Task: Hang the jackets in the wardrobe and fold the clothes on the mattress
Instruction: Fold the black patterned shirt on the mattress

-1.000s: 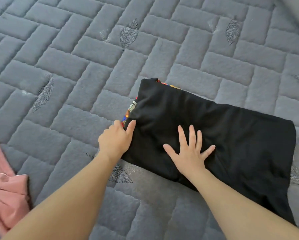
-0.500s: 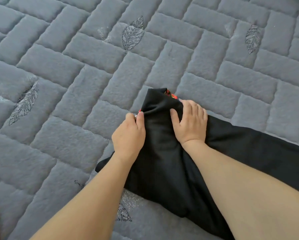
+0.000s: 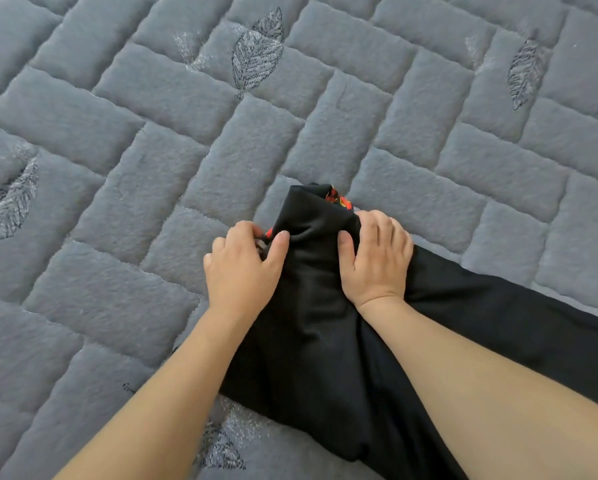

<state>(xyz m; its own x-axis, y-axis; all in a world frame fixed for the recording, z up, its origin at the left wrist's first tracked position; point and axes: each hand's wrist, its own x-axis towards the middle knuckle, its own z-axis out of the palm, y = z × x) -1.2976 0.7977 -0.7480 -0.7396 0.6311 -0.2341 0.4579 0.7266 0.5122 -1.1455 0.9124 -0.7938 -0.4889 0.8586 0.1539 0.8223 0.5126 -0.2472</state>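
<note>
A black garment [image 3: 325,341] lies partly folded on the grey quilted mattress [image 3: 152,168], stretching from the middle to the right edge. A red and orange print peeks out at its far end. My left hand [image 3: 242,268] pinches the garment's left edge near that end, thumb on top of the cloth. My right hand [image 3: 377,258] grips the bunched far end from the right, fingers curled over the fold. The cloth between my hands is puckered and lifted a little.
The mattress cover has brick-shaped quilting with embroidered leaves [image 3: 256,50]. Bare mattress spreads to the left and beyond the garment.
A second ago my right hand lay flat on the spread garment; it has moved to the far end and gripped it. The cloth is bunched, and the pink cloth at left has left the view.
</note>
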